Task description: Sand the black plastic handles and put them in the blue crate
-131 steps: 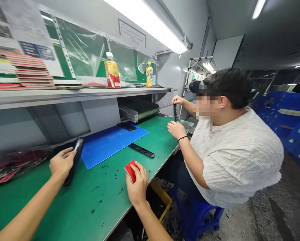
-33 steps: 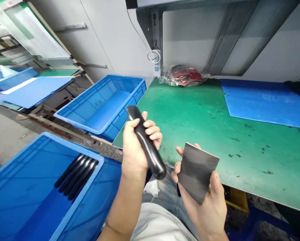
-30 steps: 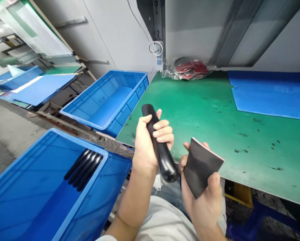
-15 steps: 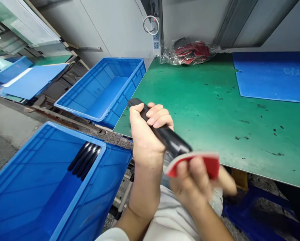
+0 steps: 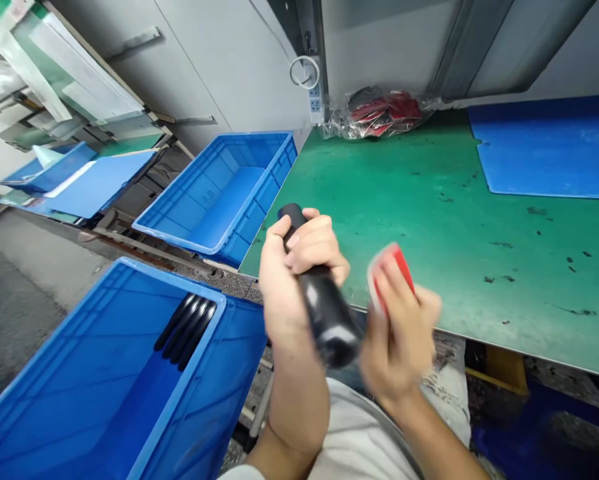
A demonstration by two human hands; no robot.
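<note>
My left hand (image 5: 304,267) is wrapped round a glossy black tube-like piece (image 5: 329,320), a handle by its look, held above the table's near edge. Its narrower end sticks up past my thumb, and the thicker rounded end points down toward me. To the right, my right hand (image 5: 402,333) grips a folded red pad (image 5: 403,267) with a pale backing. Motion blurs that hand, and a small gap separates the pad from the black handle. Several similar black handles (image 5: 184,332) lie side by side in the blue bin (image 5: 219,307) at lower left.
A green table (image 5: 429,260) with dark specks spreads to the right, bearing a blue sheet (image 5: 554,147) and a clear bag of red and dark pieces (image 5: 384,113). Another blue bin (image 5: 179,243) stands left of it. A power strip (image 5: 315,100) hangs on the wall.
My right hand has drawn the red pad off the black handle's thick end, up and to the right. The handle has turned more steeply downward. The view has shifted slightly.
</note>
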